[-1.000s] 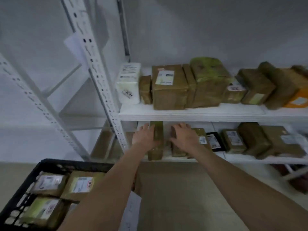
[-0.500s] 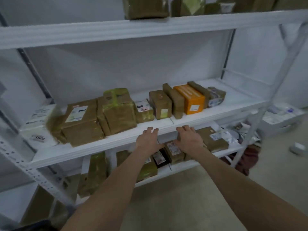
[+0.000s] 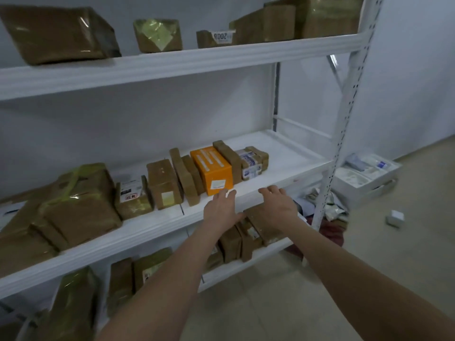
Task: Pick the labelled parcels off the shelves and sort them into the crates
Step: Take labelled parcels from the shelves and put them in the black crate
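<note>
My left hand (image 3: 221,210) and my right hand (image 3: 278,207) reach forward with straight, spread fingers at the front edge of the middle shelf (image 3: 152,230), holding nothing. Just beyond the left fingertips stands an orange box (image 3: 213,168) among brown taped parcels (image 3: 163,184). A white-labelled parcel (image 3: 252,162) ends that row on the right. Below my hands, brown parcels (image 3: 234,244) lie on the lower shelf, partly hidden by my wrists. No crate is in view.
The top shelf (image 3: 172,62) carries more brown parcels. A white perforated upright (image 3: 344,99) closes the rack on the right. Beyond it on the floor lie a white tray of items (image 3: 364,175), crumpled packaging (image 3: 330,207) and a small white box (image 3: 395,217).
The view has swung right and up, from the rack's left end and the black crate to its right end. Both hands rose from the lower shelf's parcels to the middle shelf's edge, still holding nothing.
</note>
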The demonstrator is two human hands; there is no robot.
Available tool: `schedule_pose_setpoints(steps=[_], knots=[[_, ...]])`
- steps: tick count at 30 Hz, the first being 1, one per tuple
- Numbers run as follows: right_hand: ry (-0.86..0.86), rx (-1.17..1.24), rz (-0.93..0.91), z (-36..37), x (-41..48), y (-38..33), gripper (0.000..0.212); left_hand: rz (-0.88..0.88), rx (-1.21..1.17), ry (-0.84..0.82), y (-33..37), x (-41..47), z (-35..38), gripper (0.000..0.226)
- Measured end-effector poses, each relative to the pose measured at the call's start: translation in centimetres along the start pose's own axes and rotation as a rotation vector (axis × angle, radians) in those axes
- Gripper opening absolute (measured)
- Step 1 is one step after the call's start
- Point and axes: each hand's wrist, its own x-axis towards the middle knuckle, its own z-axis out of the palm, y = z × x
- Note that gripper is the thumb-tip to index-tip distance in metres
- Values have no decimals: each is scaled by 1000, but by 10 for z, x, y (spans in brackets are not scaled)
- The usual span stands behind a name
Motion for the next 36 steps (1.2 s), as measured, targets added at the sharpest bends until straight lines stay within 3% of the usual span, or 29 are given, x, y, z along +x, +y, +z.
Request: schedule_pose_setpoints(steps=[11,18,25,30,34,36], knots=[[6,-44,44,2,164,105,57,66,-91,78,73,194,47,62],[-63,40,1,12,264,134,60,2,-74,4,79,292,66,58],[-260,13,-148,27,329,134,57,-204,-105,-30,75,330,78,57],[-217,221,-108,33,356,152,37,-294,-101,8,78,336,86,47],[-278,383,-55,37,367,166,53,-354,-77,-1,88,335,86,50],[-261,400,-132,39,370,172,56,-370,-45,41,95,333,87,48]])
